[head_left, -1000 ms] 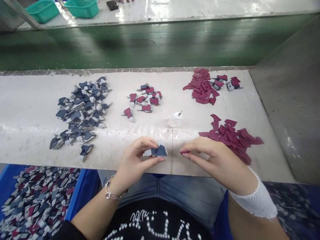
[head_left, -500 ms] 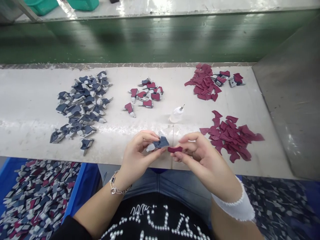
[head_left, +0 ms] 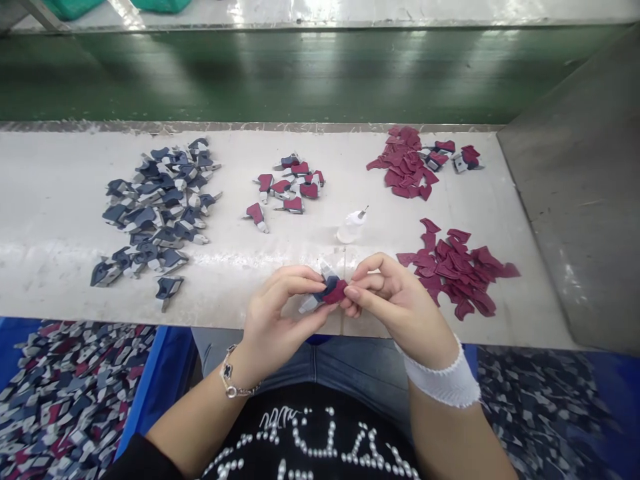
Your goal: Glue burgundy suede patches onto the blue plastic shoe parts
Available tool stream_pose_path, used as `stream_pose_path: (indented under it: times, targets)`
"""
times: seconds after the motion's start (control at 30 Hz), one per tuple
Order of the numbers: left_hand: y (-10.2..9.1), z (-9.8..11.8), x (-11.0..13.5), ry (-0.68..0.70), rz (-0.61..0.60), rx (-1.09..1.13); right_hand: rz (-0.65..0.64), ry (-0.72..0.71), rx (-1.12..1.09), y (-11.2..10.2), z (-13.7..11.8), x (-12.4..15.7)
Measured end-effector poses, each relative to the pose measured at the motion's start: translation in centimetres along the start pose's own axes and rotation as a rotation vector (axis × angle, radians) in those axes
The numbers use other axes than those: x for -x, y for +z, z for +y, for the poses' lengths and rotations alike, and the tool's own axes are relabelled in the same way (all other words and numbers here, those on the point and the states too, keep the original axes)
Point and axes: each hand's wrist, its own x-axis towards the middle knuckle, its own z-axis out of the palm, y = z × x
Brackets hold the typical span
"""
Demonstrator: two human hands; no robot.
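My left hand (head_left: 283, 303) pinches one grey-and-blue block (head_left: 327, 287) between thumb and fingers, above the table (head_left: 240, 280) near its front edge; my right hand (head_left: 395, 293) pinches the end of one red piece (head_left: 336, 292), which lies over the block's blue face. Whether it is seated: cannot tell. Risks, my judgement: the piece could sit crooked if my right fingertips hide its outline; the block could twist if my left grip is loose; the piece could slip if held too near its tip. Counts: one white bottle (head_left: 351, 228), beyond my hands; two heaps of loose red pieces, upper heap (head_left: 400, 163) and lower heap (head_left: 453, 263), overlapped past counting; one left heap (head_left: 143, 217) of blocks, likewise uncountable, plus one lone block (head_left: 168, 288) just beside it; middle group (head_left: 309, 191), roughly eight blocks, about seven showing red; upper right, about three red-faced blocks (head_left: 467, 159).
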Motion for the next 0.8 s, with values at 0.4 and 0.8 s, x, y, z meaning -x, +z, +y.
stream_pose_path:
  times: [0.4,0.8]
  targets:
    - [-0.5,0.4,-0.1,0.096,-0.021,-0.078,-0.083,0.058,0.019,0.3,-0.8,0.1]
    - [-0.8,0.7,0.2,0.068,-0.051,-0.022,-0.054,-0.074,0.275,1.1,-1.6,0.6]
